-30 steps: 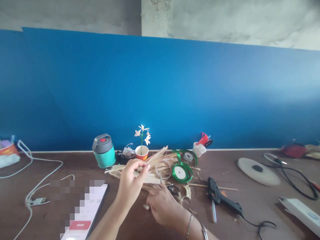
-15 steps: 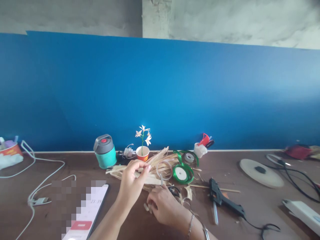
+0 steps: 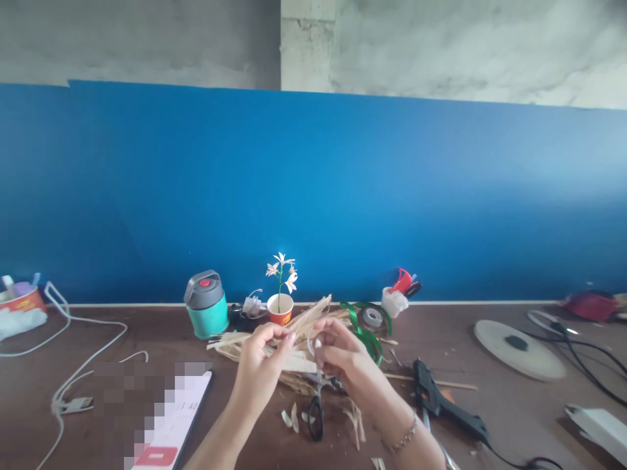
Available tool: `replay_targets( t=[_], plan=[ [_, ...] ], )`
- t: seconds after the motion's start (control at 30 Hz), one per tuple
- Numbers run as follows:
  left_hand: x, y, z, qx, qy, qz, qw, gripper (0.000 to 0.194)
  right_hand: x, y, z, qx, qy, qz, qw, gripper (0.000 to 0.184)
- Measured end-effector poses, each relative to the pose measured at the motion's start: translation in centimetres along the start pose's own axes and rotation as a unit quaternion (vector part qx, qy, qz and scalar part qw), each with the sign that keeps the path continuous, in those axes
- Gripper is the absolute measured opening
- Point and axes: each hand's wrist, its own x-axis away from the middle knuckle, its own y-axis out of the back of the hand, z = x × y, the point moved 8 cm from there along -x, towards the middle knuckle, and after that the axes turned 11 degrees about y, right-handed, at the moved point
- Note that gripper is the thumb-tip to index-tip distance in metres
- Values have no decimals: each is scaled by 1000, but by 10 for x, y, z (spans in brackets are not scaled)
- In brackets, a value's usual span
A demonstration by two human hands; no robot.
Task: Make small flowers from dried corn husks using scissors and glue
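**Head camera log: pinch grip at mid-bench**

One view only, so I work from the head camera. The person's left hand (image 3: 259,369) has its fingers pressed together, pinching a sheaf of dried pale plant strips (image 3: 298,364) against the thumb. The sheaf sits at the middle of the wooden bench (image 3: 543,418), held just above the surface, with its far tips rising in front of a red-and-white paper cup (image 3: 280,310). The right hand (image 3: 343,356) is close beside it, fingers curled, with thumb and forefinger apparently pinching a thin loop (image 3: 310,343) at the sheaf's edge; I cannot tell the loop's material at this resolution.

My reading: the left hand's firm grip keeps the strips from fanning out, leaving the right hand's fingertips free for finer handling. Black-handled scissors (image 3: 316,418) lie just below the right hand, blades tucked under the strips, among small pale scraps (image 3: 289,418). Green satin ribbon (image 3: 366,336) runs behind the right hand, and a black hot glue gun (image 3: 441,398) lies further right — both appear to be kept within easy reach. A teal flask (image 3: 206,305) stands back by the blue wall (image 3: 313,196), out of the way.
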Motion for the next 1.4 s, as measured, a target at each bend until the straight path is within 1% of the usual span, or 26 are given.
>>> replay_targets(
  t=[0.03, 0.1, 0.2, 0.33, 0.43, 0.53, 0.73, 0.9, 1.1, 1.2, 1.4],
  plan=[
    [0, 0, 1, 2, 5, 0, 1000, 22, -2, 0, 8, -9, 13, -15, 1000, 30],
    [1, 0, 1, 2, 12, 2, 1000, 23, -4, -1, 21, -12, 36, -37, 999, 27],
    [2, 0, 0, 0, 13, 5, 1000, 25, -5, -5, 31, -14, 59, -53, 997, 25],
    [4, 2, -3, 6, 0, -1, 1000, 23, -6, -6, 31, -23, 72, -56, 996, 25],
    [6, 2, -6, 17, -10, -4, 1000, 21, -5, 0, 29, -13, 75, -69, 995, 19],
    [6, 0, -7, 19, -12, 0, 1000, 22, -3, 5, 31, 19, 67, -90, 993, 14],
    [6, 1, -5, 21, -12, 1, 1000, 21, 0, 2, 41, 109, 62, -103, 987, 25],
    [7, 0, -4, 23, -13, 0, 1000, 20, -1, 4, 40, 140, 72, -111, 981, 24],
    [7, 0, -5, 12, -8, -4, 1000, 23, -4, 8, 31, 93, 65, -123, 986, 30],
    [6, 1, -4, 10, -4, -3, 1000, 24, -4, 11, 26, 80, 53, -128, 987, 30],
    [5, 1, -4, 11, 2, -4, 1000, 24, -4, 7, 20, -39, 8, -118, 992, 26]
  ],
)
